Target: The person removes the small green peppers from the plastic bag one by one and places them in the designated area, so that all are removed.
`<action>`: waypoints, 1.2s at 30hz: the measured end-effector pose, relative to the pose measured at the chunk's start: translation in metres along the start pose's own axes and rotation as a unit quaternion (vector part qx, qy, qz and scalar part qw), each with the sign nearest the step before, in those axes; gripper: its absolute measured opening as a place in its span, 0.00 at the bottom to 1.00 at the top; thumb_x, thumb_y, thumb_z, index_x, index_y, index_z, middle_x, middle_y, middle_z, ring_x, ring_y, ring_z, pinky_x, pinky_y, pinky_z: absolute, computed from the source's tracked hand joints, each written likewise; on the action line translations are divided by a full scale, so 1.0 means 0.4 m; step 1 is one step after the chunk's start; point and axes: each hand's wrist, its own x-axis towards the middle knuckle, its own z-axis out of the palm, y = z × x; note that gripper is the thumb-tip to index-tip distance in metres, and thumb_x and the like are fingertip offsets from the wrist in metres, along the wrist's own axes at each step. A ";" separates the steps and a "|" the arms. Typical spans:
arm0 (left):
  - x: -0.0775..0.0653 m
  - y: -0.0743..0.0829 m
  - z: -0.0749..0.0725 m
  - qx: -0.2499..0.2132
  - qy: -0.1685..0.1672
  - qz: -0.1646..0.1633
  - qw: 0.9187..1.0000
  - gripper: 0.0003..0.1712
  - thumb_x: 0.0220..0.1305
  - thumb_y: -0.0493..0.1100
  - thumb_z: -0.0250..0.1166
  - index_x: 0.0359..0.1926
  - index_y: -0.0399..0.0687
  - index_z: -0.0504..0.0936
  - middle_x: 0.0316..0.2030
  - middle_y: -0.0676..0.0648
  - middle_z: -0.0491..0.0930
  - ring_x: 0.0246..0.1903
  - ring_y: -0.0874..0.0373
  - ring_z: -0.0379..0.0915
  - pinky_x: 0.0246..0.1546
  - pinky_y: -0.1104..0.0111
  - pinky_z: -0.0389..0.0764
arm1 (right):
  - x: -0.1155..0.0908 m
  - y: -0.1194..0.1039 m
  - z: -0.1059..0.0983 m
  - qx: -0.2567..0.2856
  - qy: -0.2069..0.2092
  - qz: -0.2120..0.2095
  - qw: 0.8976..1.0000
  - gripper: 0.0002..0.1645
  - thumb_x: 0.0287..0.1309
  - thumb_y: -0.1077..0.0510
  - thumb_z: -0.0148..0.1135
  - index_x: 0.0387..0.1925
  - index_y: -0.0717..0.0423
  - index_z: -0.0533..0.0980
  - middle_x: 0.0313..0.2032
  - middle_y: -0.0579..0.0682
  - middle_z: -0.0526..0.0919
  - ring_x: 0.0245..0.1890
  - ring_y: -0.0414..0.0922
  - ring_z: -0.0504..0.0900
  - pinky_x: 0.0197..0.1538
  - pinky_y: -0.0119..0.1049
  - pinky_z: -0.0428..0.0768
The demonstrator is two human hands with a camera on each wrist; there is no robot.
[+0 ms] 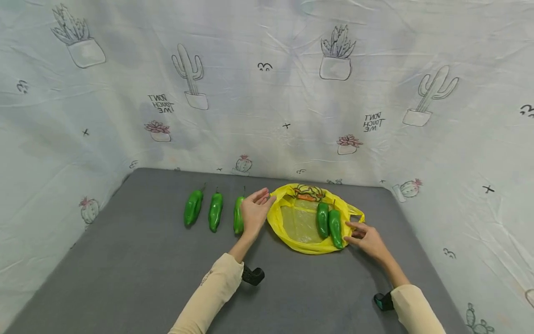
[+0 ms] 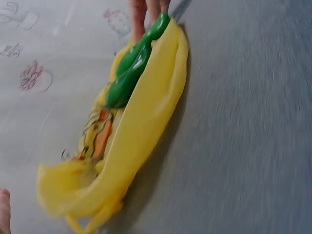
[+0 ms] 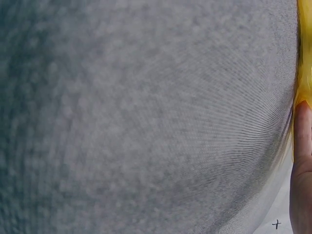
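Observation:
A yellow plastic bag (image 1: 308,249) lies with its mouth spread wide, a printed picture at its back rim. Two long green peppers (image 1: 322,220) rest side by side in its right part; the left wrist view shows these peppers (image 2: 127,83) behind the near wall. My right hand (image 1: 369,242) is at the bag's right rim, fingers extended and fingertips touching the plastic. Just off the left rim is my left hand (image 1: 255,213), its fingers loosely bent and holding nothing. It partly covers a green pepper (image 1: 238,215) on the table.
Two more green peppers, a left one (image 1: 193,208) and a middle one (image 1: 215,212), lie in a row on the grey table (image 1: 137,260). A pale cloth (image 1: 233,83) printed with cacti hangs behind the table and along its sides.

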 end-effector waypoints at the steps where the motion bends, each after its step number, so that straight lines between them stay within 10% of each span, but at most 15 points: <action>1: -0.005 -0.002 0.013 -0.005 0.000 -0.004 1.000 0.20 0.53 0.33 0.73 0.48 0.31 0.83 0.46 0.36 0.82 0.46 0.45 0.81 0.48 0.63 0.80 | -0.001 0.001 0.000 0.000 0.001 -0.001 1.000 0.32 0.53 0.58 0.71 0.58 0.66 0.74 0.53 0.66 0.78 0.41 0.53 0.83 0.36 0.29 0.80; 17: -0.067 -0.037 0.183 -0.028 -0.011 -0.051 0.998 0.22 0.52 0.34 0.73 0.49 0.28 0.81 0.46 0.34 0.82 0.47 0.42 0.80 0.48 0.65 0.80 | 0.000 -0.005 0.003 0.003 0.010 -0.011 1.000 0.30 0.52 0.60 0.72 0.56 0.68 0.75 0.51 0.67 0.79 0.37 0.48 0.83 0.34 0.28 0.78; 36: -0.140 -0.097 0.312 0.080 -0.078 -0.085 0.990 0.30 0.51 0.36 0.74 0.56 0.29 0.77 0.53 0.37 0.79 0.53 0.45 0.76 0.51 0.61 0.78 | 0.000 0.000 0.012 -0.004 0.010 -0.027 1.000 0.29 0.50 0.63 0.72 0.55 0.68 0.76 0.51 0.65 0.79 0.38 0.52 0.84 0.37 0.30 0.81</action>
